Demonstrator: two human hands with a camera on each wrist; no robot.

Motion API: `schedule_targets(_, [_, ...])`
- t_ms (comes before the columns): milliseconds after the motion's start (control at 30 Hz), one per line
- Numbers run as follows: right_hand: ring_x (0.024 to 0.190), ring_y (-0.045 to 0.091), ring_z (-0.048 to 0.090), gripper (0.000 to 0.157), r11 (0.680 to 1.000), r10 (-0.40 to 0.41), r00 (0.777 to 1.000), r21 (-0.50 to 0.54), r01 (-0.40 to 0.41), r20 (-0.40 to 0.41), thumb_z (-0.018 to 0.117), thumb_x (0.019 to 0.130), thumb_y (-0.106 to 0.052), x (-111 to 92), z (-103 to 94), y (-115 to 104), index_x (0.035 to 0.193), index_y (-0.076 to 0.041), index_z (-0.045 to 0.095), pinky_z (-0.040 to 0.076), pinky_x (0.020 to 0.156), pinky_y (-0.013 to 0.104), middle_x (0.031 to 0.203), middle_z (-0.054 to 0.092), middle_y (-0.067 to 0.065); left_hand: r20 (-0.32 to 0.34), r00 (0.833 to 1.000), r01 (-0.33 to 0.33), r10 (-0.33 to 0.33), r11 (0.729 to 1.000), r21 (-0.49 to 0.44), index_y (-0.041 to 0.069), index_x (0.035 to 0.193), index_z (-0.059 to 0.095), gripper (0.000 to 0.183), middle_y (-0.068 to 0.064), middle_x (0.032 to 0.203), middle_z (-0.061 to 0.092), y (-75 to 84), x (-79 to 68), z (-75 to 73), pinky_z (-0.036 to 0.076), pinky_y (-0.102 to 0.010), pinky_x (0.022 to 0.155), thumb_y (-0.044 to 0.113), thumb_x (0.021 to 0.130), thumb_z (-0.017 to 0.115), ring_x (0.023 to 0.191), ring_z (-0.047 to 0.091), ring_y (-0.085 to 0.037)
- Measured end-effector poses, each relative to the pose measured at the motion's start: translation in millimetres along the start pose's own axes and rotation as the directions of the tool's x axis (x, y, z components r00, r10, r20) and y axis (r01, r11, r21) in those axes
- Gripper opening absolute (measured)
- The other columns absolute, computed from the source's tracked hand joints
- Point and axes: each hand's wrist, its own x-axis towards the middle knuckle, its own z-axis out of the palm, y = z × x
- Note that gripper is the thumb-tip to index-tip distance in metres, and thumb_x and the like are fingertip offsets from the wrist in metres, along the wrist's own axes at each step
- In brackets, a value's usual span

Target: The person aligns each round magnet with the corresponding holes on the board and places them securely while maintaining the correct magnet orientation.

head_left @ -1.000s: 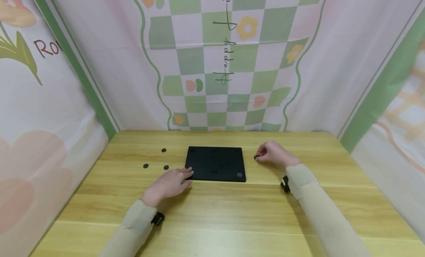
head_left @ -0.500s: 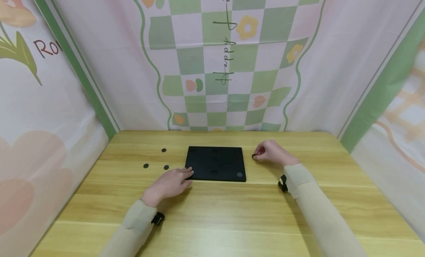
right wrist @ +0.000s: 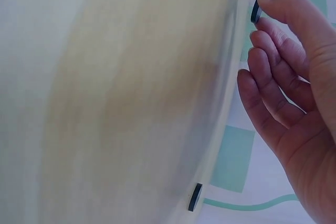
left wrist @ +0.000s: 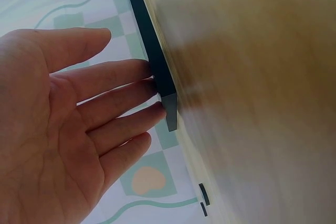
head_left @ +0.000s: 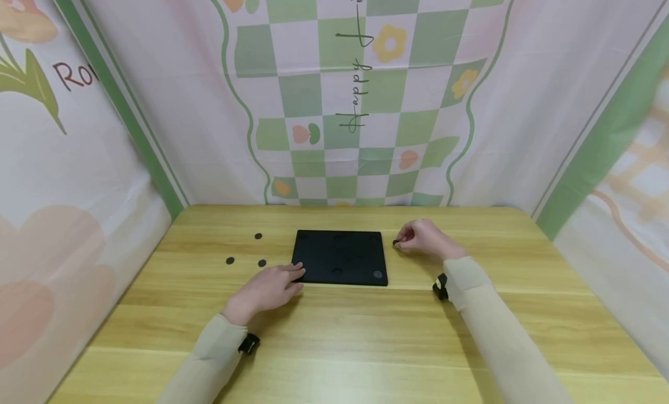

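Board [head_left: 340, 254] on table [head_left: 355, 340], three discs [head_left: 262, 263] left, single disc [head_left: 377, 274] in near-right corner, curtain [head_left: 340, 102] behind

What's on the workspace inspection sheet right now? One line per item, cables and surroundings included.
Surface: wood-grain table.
Job's things: black board flat on it; grey disc at the board's near right corner; three loose discs to its left; one more disc shows in the right wrist view.
Clutter: nothing seen.
Hands: left hand touches the board's near left corner; right hand pinches a dark disc off the board's right side.
Cables: nothing seen.
Surroundings: printed fabric behind and on both sides.
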Motion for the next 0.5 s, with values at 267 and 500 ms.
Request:
schedule_targets(267, [0.071,0.01,0.065,0.01,1.0,0.012,1.0,0.022,-0.012,-0.006,0.077,0.078,-0.011,2.9,1.0,-4.8,0.084,-0.005,0.074,0.054,0.066,0.025,0.078,0.072,0.003,-0.004,1.0,-0.003,0.003,1.0,0.003,0.008,0.137,0.051,0.044,-0.008,0.146,0.044,0.4,-0.1,-0.5,0.038,-0.046,0.107,0.031,0.1,0.048,0.134,0.043,-0.028])
schedule_targets(500, [0.071,0.01,0.064,0.01,1.0,0.008,1.0,0.024,-0.008,-0.004,0.077,0.078,-0.012,5.6,3.0,-5.5,0.084,-0.005,0.074,0.054,0.067,0.026,0.079,0.071,0.003,-0.001,1.0,-0.001,0.001,1.0,-0.005,0.007,0.137,0.051,0.044,-0.009,0.146,0.044,0.8,-0.5,-0.4,0.037,-0.046,0.107,0.031,0.1,0.048,0.134,0.042,-0.028])
